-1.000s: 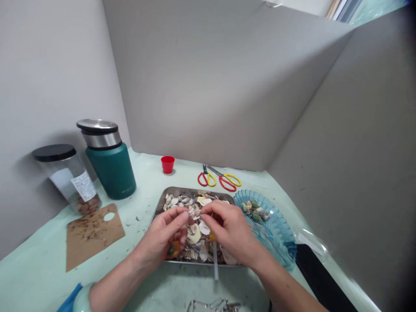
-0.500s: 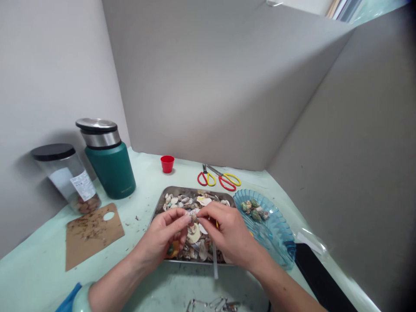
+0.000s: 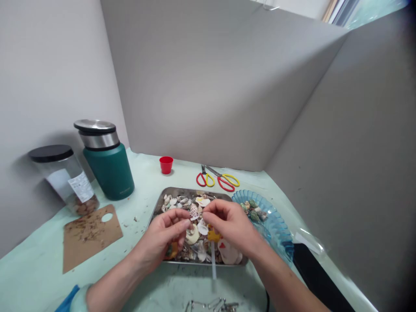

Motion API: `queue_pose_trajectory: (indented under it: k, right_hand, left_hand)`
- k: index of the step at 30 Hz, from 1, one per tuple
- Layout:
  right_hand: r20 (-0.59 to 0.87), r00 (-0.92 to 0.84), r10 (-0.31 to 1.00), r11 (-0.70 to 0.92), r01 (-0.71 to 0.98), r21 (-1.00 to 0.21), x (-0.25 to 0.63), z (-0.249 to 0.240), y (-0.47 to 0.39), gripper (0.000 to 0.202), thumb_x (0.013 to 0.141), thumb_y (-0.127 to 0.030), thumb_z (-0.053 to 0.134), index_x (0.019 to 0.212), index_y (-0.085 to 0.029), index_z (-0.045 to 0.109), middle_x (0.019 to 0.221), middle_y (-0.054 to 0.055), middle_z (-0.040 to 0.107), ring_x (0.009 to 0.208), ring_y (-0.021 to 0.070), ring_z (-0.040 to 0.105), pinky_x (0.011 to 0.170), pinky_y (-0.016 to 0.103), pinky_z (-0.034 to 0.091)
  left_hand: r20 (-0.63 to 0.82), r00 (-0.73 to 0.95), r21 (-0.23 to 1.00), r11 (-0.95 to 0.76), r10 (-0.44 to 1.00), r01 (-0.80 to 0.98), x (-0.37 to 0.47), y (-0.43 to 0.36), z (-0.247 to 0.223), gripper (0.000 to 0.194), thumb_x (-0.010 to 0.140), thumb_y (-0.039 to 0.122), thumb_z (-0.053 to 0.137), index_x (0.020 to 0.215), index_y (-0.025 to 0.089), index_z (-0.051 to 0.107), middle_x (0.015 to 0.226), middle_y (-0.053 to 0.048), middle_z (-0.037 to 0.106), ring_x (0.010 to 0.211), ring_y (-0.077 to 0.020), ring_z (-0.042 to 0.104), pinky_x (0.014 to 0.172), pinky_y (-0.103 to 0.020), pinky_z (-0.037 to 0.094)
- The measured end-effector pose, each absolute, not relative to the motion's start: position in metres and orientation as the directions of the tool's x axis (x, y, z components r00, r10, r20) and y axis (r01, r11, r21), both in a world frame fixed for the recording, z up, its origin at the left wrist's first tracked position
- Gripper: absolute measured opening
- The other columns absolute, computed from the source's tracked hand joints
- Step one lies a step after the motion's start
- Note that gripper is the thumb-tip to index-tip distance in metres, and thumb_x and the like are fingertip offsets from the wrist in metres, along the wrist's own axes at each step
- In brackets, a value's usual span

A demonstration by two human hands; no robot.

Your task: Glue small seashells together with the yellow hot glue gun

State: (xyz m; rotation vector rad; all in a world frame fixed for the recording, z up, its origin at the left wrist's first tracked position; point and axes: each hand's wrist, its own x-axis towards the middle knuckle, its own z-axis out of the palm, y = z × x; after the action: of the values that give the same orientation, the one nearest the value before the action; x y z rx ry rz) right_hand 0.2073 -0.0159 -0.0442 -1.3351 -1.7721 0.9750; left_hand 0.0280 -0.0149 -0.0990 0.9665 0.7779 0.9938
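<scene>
A metal tray (image 3: 172, 190) full of mixed shells lies under both hands. My left hand (image 3: 167, 229) is over its left side, thumb and fingertips close together; whether a small thing is between them cannot be made out. To the right, my right hand (image 3: 229, 223) is above the tray with thumb and forefinger pinched, and anything held there is too small to tell. A spotted shell (image 3: 194, 210) shows between the hands. Below my right hand are a yellow piece (image 3: 213, 235) and a pale stick (image 3: 213, 260) that crosses the tray's front edge.
A blue scalloped plate (image 3: 279, 216) with shells stands at the right, beside a black object (image 3: 320, 279). Scissors (image 3: 225, 182) and a red cup (image 3: 166, 165) are behind the tray. Left are a green bottle (image 3: 110, 171), a jar (image 3: 66, 182) and brown card (image 3: 92, 238). Metal clips (image 3: 214, 304) lie in front.
My hands have moved apart, my right hand slightly up and to the right. The spotted shell and the yellow piece now show more clearly between and below them.
</scene>
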Motion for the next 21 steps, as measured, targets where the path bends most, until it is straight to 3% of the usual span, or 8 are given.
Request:
queue_pose_trajectory:
  k: [5, 11, 21]
  right_hand:
    - [0.007, -0.190, 0.982, 0.084, 0.401, -0.912, 0.2109, -0.0473, -0.0118, 0.009, 0.075, -0.020, 0.054, 0.067, -0.018, 0.058, 0.058, -0.003, 0.054, 0.048, 0.0077, 0.043, 0.046, 0.021, 0.035]
    - [0.043, -0.181, 0.983, 0.127, 0.487, -0.864, 0.2076, -0.0484, -0.0143, 0.009, 0.073, -0.017, 0.053, 0.068, -0.017, 0.061, 0.060, -0.002, 0.057, 0.052, 0.0090, 0.046, 0.048, 0.021, 0.035]
    - [0.146, -0.217, 0.965, 0.240, 0.517, -0.821, 0.2046, -0.0468, -0.0184, 0.012, 0.075, -0.014, 0.053, 0.069, -0.017, 0.062, 0.063, 0.000, 0.062, 0.057, 0.0108, 0.051, 0.052, 0.022, 0.039]
  left_hand:
    - [-0.090, 0.349, 0.934, 0.201, 0.933, -0.296, 0.0284, -0.0141, -0.0995, 0.022, 0.080, 0.034, 0.061, 0.071, 0.015, 0.056, 0.050, 0.005, 0.047, 0.042, -0.0047, 0.040, 0.042, -0.018, 0.033]
    - [-0.093, 0.256, 0.965, 0.151, 0.962, -0.215, 0.0316, -0.0145, -0.1001, 0.020, 0.073, 0.032, 0.068, 0.083, 0.018, 0.058, 0.056, 0.006, 0.052, 0.042, -0.0055, 0.045, 0.041, -0.018, 0.035]
    - [-0.092, 0.200, 0.974, 0.130, 0.976, -0.187, 0.0314, -0.0162, -0.1009, 0.020, 0.074, 0.035, 0.066, 0.080, 0.018, 0.056, 0.048, 0.006, 0.051, 0.042, -0.0077, 0.046, 0.042, -0.018, 0.036]
